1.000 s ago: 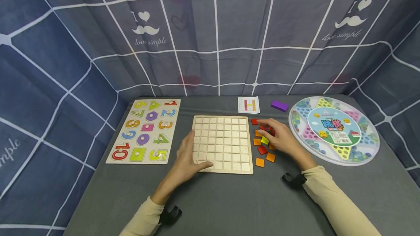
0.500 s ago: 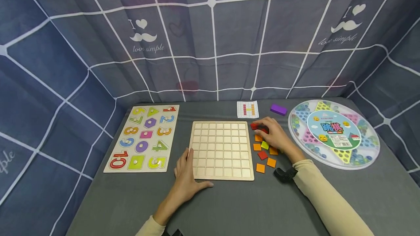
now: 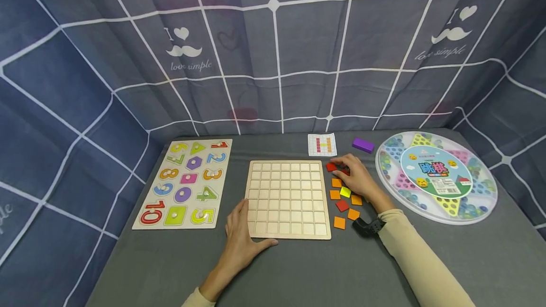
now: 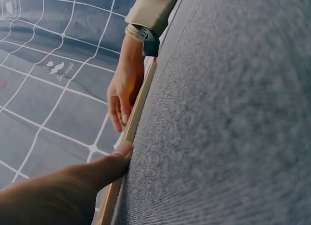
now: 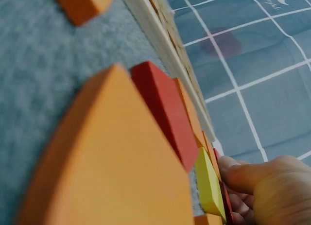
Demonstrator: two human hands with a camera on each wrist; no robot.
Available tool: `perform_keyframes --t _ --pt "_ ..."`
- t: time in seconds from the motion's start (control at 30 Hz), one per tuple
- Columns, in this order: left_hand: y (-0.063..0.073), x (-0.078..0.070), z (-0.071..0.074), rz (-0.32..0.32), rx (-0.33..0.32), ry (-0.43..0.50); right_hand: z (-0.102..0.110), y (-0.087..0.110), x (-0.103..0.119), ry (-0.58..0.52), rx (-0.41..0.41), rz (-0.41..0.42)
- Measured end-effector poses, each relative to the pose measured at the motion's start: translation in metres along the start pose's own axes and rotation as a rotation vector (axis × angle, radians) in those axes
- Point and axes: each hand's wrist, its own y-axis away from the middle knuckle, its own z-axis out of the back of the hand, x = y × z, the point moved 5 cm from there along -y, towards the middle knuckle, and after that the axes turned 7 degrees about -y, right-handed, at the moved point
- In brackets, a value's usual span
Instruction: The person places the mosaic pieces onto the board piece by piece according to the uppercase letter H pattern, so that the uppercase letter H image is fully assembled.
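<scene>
A wooden grid board (image 3: 289,199) with square cells lies flat in the middle of the table. My left hand (image 3: 240,238) rests at its near left corner, fingers along the left side and thumb by the front edge; in the left wrist view the thumb (image 4: 114,164) touches the board's rim. To the right of the board, my right hand (image 3: 357,176) bends over the red tiles (image 3: 331,167) with thumb and fingers on one of them, partly hidden. The right wrist view shows the thumb (image 5: 238,171) against a red tile's edge. Orange tiles (image 3: 339,222) and a yellow-green tile (image 3: 345,192) lie close by.
A small pattern card (image 3: 322,145) lies behind the board, with a purple block (image 3: 363,145) to its right. A number-and-shape puzzle board (image 3: 182,184) sits at the left. The round Chinese checkers set (image 3: 436,177) stands right of my right hand. A checked cloth (image 3: 307,51) hangs behind.
The head view has tilted, so everything sits lower in the picture. My left hand has slid slightly toward the near left corner of the board. My right hand stays at the red tiles.
</scene>
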Motion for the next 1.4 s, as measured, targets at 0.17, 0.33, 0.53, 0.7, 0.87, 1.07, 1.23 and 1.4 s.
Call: perform_keyframes --t 0.17,0.33,0.53,0.7,0.87,1.07,1.23,1.4 --pt "0.0003 0.0007 -0.0008 -0.004 -0.017 -0.016 -0.001 -0.0008 -0.0032 -0.018 0.003 -0.016" --pt "-0.0005 0.0007 -0.0008 -0.006 -0.026 -0.023 -0.0005 -0.002 -0.0033 -0.012 -0.015 -0.003" --pt "-0.0001 -0.0007 -0.0012 -0.018 -0.019 -0.026 0.0004 -0.0004 -0.0032 0.003 -0.041 0.013" --pt "0.0007 -0.0004 0.0 -0.012 -0.023 -0.021 -0.0011 -0.0011 -0.0012 0.003 -0.034 0.042" --pt "0.0007 -0.0002 -0.0014 -0.01 -0.014 -0.027 -0.0018 -0.0016 -0.003 0.009 -0.034 0.031" --pt "0.0015 -0.0004 -0.0025 -0.012 -0.022 -0.036 -0.003 -0.0017 -0.0036 0.036 -0.031 0.014" --pt "0.0017 0.0001 -0.0023 -0.012 -0.036 -0.042 -0.004 -0.0038 -0.0022 0.044 -0.033 0.025" --pt "0.0 -0.0008 -0.0024 -0.016 -0.039 -0.036 -0.0026 -0.0024 -0.0033 0.035 -0.041 0.02"
